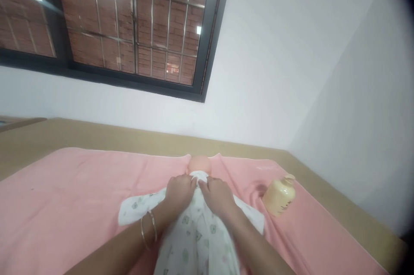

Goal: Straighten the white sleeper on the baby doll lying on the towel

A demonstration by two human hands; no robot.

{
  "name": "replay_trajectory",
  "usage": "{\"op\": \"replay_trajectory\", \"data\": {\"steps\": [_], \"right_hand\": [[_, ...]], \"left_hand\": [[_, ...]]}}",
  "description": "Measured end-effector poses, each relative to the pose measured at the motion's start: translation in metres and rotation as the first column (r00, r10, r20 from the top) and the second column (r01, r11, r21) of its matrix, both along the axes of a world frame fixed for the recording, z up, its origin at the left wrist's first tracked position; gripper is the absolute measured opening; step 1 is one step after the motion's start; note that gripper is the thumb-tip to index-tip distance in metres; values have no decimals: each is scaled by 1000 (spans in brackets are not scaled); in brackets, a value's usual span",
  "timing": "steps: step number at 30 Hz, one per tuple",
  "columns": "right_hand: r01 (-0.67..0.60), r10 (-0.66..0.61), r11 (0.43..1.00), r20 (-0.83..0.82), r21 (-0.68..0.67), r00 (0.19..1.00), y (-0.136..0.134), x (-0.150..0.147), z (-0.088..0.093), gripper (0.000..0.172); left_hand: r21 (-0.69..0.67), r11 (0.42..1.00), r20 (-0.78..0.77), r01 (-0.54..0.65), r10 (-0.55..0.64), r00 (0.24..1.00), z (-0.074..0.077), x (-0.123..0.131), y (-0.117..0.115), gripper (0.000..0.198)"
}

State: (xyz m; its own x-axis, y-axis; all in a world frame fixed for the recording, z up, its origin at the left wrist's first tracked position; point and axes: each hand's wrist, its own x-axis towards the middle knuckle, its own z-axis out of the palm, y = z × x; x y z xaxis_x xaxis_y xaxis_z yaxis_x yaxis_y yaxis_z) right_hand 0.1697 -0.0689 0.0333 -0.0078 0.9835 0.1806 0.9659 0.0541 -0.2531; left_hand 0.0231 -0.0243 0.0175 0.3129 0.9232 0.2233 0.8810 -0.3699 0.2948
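Observation:
A doll with a smooth, bald head point(199, 164) lies on its back on a pink blanket point(80, 197), its head toward the wall. White baby clothing point(194, 232) with small green prints covers its body, and the sleeves spread out to both sides. At the left of the collar, my left hand point(181, 191) has its fingers closed on the cloth. My right hand point(218, 195) grips the collar's other side, its thumb close to the left one. Both hands hide part of the doll's neck and chest. Two thin bangles point(148, 228) circle my left wrist.
A pale yellow bottle point(278, 197) stands tilted in view on the blanket, right of the doll's sleeve. Beyond the blanket runs a tan surface edge point(129, 135) along a white wall point(258, 72). A barred window point(136, 20) is above.

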Motion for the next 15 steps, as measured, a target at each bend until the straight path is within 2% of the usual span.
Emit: {"op": "replay_trajectory", "data": {"steps": [3,5,10,12,15], "right_hand": [[-16,-11,985,-153,-174,988,13,13,-3,63],[-39,-3,978,-201,-203,980,14,15,-2,62],[14,-14,1000,11,-10,1000,-4,-2,6,42],[11,-13,1000,61,28,998,-6,-5,6,39],[30,-31,996,-16,-81,999,4,4,3,48]], "left_hand": [[94,995,-75,21,-14,997,3,6,-4,46],[72,997,-64,7,-2,998,4,5,-4,45],[-131,991,72,-10,20,997,0,-4,0,51],[-85,996,76,-15,21,997,-3,-4,1,51],[77,997,61,32,-36,998,-7,-1,1,47]]}}
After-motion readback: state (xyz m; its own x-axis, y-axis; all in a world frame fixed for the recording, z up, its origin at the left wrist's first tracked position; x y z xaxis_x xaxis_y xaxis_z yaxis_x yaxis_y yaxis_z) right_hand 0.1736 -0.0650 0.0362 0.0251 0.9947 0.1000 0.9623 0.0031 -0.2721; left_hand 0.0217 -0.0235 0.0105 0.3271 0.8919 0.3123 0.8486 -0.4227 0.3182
